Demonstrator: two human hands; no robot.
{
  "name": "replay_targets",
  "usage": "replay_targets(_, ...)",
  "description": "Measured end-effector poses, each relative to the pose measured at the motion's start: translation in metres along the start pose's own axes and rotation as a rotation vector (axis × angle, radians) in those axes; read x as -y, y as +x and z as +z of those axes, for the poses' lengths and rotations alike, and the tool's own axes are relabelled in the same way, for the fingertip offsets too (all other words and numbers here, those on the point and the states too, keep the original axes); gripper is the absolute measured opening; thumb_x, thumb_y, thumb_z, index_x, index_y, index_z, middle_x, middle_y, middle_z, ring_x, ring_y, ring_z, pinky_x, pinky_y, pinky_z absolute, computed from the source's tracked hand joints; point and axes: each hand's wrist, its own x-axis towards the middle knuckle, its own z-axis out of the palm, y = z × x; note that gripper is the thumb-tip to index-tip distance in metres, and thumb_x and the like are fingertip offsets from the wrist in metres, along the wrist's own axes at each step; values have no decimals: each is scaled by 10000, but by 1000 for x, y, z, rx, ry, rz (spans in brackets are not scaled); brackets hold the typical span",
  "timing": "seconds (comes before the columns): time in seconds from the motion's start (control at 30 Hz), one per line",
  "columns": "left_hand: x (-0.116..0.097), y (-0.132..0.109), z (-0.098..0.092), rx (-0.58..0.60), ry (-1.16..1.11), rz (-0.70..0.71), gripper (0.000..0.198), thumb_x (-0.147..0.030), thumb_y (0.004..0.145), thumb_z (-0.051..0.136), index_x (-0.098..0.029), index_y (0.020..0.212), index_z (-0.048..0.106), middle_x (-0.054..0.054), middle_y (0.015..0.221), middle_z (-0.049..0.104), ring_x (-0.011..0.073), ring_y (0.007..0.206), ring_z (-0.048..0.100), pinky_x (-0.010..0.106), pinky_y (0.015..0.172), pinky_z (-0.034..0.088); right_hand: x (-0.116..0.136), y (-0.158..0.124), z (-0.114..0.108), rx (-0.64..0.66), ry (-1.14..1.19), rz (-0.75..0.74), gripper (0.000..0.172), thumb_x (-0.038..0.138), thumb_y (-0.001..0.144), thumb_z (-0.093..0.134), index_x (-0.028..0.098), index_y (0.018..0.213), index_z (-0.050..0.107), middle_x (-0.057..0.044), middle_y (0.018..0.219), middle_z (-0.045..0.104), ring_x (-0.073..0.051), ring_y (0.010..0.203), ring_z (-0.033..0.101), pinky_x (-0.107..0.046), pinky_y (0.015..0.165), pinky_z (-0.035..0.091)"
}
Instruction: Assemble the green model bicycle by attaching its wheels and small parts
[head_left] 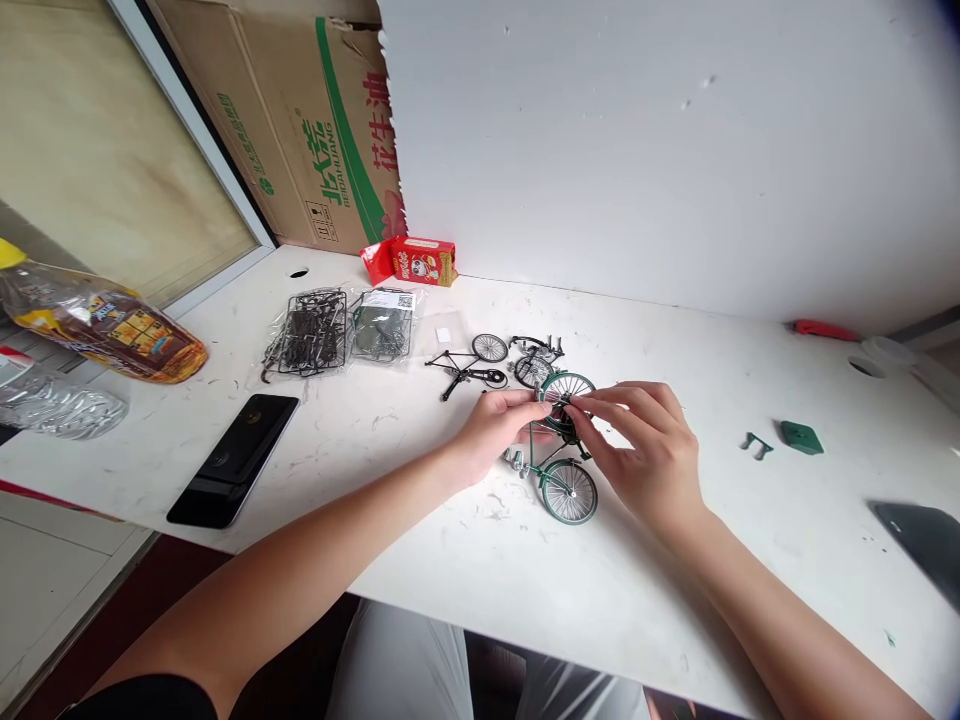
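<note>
A small green model bicycle [564, 470] lies on the white table [675, 560], one wheel near me and one farther off. My left hand [495, 430] pinches the model at its upper wheel, fingers closed on it. My right hand [649, 450] meets it from the right, fingertips pinched on a small dark part at the same wheel. Behind them lies a black model bicycle [472, 370] and another partly built one [536, 360].
Two bags of plastic part frames [337, 330] and a black phone [236, 455] lie at left. A red carton [420, 260] stands by the wall. Green pieces [799, 437] lie at right. A bottle [97, 325] and a cardboard box [300, 120] are far left.
</note>
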Motion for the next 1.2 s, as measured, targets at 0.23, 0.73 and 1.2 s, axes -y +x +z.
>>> replay_targets(0.23,0,1,-1,15,51,25,248,-332,851,811,-136,1004,820,124,1116,765,213,1007,695,415,946,582,0,-2,0,43,-16,-9,304,132,921,753,316,1161,720,-26,968,787,-250,939,689,-396,723,559)
replay_targets(0.73,6,1,-2,37,103,98,332,-407,821,855,-134,1004,804,101,1054,760,202,977,681,418,954,564,-1,-1,-2,79,-138,-90,278,143,945,728,274,1167,623,-36,977,757,-240,978,668,-359,704,533)
replay_targets(1.2,0,-1,-1,43,61,76,351,-423,821,851,-140,1023,803,123,1103,766,239,1037,685,401,906,570,-4,-4,-5,69,-34,-84,468,112,883,765,358,1275,692,-43,1154,776,-277,1049,673,-394,703,584)
